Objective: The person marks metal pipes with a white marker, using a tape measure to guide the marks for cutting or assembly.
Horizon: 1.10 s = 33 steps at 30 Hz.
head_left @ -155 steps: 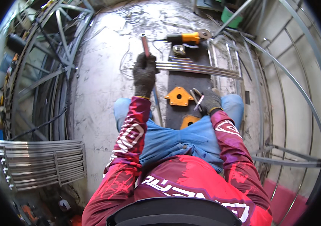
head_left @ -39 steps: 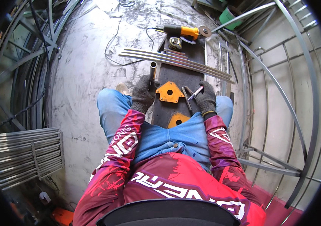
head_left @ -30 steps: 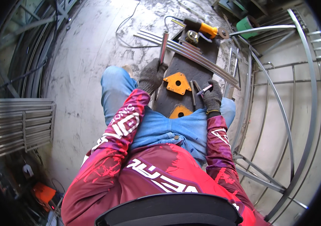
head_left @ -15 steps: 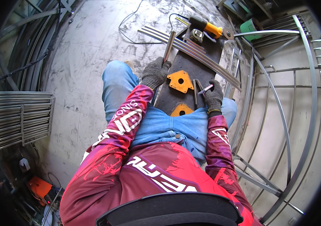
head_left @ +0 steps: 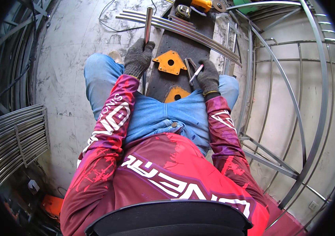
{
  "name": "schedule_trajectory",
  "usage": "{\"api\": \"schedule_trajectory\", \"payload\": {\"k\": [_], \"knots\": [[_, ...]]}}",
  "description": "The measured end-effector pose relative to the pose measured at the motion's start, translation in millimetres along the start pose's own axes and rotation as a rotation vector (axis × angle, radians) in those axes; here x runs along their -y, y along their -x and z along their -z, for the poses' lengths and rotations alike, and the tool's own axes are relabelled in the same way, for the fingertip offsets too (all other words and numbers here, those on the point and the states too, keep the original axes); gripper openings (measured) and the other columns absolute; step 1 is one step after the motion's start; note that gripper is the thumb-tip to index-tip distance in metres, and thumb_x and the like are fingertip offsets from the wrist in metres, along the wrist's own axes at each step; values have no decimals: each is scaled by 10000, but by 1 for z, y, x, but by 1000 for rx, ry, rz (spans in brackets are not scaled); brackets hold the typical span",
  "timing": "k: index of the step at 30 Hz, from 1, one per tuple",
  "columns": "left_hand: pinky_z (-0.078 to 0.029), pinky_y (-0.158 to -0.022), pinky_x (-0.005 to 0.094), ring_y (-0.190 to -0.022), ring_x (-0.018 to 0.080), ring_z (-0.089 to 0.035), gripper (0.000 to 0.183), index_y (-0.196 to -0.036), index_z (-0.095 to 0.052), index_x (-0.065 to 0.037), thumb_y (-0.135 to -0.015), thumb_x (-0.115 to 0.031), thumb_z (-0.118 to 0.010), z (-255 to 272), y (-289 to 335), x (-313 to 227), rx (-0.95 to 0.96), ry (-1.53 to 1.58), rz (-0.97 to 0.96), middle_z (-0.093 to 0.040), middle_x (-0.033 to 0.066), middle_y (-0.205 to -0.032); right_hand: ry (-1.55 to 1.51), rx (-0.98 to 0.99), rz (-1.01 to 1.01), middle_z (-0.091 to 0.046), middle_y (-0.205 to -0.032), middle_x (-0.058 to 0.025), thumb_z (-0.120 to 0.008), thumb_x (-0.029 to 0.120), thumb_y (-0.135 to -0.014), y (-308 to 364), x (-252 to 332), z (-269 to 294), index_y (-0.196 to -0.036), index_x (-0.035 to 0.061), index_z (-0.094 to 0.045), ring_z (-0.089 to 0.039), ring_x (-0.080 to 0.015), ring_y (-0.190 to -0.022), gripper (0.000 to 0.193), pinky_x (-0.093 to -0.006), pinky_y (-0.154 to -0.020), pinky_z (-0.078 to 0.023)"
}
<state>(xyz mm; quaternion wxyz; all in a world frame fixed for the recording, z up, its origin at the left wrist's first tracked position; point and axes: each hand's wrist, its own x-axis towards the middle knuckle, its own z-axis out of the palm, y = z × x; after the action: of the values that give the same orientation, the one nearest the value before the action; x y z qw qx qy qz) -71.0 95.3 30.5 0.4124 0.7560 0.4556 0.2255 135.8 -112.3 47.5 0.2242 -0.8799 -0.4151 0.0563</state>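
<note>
My left hand [head_left: 139, 59], in a dark grey knit glove, is wrapped round a shiny metal tube [head_left: 148, 25] that points away from me. A slim white-and-pink pen [head_left: 196, 74] is pinched in my gloved right hand [head_left: 208, 78], slanting down to the left. Close beside that pen lie short metal tube pieces [head_left: 188, 70] on a dark narrow board [head_left: 163, 49] between my knees. Between my hands sits an orange arrow-shaped welding magnet [head_left: 170, 63] with a round hole. A second orange magnet [head_left: 176, 94] is partly hidden by my jeans.
Long metal tubes [head_left: 210, 45] lie across the board's far part. Beyond them are a tape measure [head_left: 183, 12] and a yellow angle grinder [head_left: 202, 4]. A curved metal frame [head_left: 320, 78] stands at my right. Stacked tube racks [head_left: 14, 141] fill the left side.
My view has shifted, so the scene sits further up and left. The pen in my right hand now slants more steeply. The tube in my left hand stands more upright in the picture.
</note>
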Motion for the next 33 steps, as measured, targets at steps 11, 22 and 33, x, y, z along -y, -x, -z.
{"api": "schedule_trajectory", "payload": {"k": [11,22,33], "knots": [[-491,-641,379,-683,248,-643,233,-965,-641,-50,-936,-277,-684,7,3,-7,-278,87,-181,-648,133,-757,414,245,37,-683,-989,-184,-665,148,-778,19,35,-22,-1042,122,-652,-665,-398,-955,266,-496,-821,-523],[-530,-721,423,-812,339,-683,270,-1089,-651,-46,-930,-262,-679,5,2,-20,-483,126,-311,-681,171,-909,-180,65,75,-613,-964,-185,-615,36,-814,8,24,6,-1084,78,-548,-641,-354,-922,282,-396,-830,-507],[-538,-807,386,-951,310,-686,247,-1178,-608,-35,-956,-142,-612,25,20,-61,-382,555,-458,-665,182,-1020,-767,385,230,-633,-1076,-41,-645,20,-879,-35,133,140,-1196,68,-576,-601,-127,-911,328,-271,-809,-510]]}}
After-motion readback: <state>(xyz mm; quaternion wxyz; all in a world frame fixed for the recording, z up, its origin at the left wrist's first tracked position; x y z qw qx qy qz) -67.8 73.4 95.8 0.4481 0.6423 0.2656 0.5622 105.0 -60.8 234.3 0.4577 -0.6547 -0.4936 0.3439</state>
